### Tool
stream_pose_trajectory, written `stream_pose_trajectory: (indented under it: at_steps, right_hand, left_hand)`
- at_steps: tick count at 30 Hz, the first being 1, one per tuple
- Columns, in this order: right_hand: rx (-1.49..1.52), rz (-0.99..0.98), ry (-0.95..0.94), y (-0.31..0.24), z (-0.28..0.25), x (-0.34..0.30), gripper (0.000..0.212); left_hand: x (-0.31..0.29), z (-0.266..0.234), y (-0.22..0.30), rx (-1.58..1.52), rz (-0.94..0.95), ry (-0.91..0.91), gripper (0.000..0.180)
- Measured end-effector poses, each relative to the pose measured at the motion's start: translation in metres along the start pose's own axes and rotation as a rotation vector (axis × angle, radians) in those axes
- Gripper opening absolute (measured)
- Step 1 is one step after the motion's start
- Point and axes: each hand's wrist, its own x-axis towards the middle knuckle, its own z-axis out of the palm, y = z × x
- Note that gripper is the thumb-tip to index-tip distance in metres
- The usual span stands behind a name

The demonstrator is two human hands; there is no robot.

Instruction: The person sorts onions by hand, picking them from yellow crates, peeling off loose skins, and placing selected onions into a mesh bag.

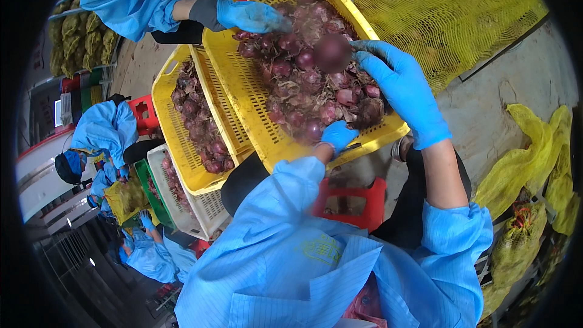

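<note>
Right grip [404, 82]: wears a blue glove. It comes in over the right side of the crate [243, 100]. Its fingers and thumb bend and point left. The tips are right by a round onion [333, 53], but it is too blurry to say if they hold it.
Left grip [339, 136]: wears blue too. It is lower and to the left of the right grip, bent down at the near end of the crate. You can't see if it holds anything.
Onion: just left of the right grip's tips, and farther off than the left grip. It looks dark red and smudgy.
Pile [311, 79]: red onions with dry, loose skins, between the two grips and out to the left.
Co-worker's hands [255, 17]: blue as well, far up and left of the right grip, at the crate's far side.
Next crate [188, 161]: yellow, left of the left grip, with more onions inside.
White crate [206, 209]: lower left of the left grip.
Stool [364, 200]: red, below the left grip.
Net [443, 18]: yellow, up and right of the right grip.
</note>
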Motion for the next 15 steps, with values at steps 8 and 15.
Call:
stream_pose_trajectory:
  at_steps: [8, 15]
  right_hand:
    - [0.045, -0.007, -0.018, 0.000, 0.001, -0.003, 0.035]
    - [0.020, 0.017, -0.028, -0.006, 0.002, -0.003, 0.036]
  left_hand:
    - [0.000, -0.001, 0.034, 0.008, -0.122, 0.247, 0.046]
    - [0.027, 0.009, -0.020, 0.000, 0.172, 0.162, 0.026]
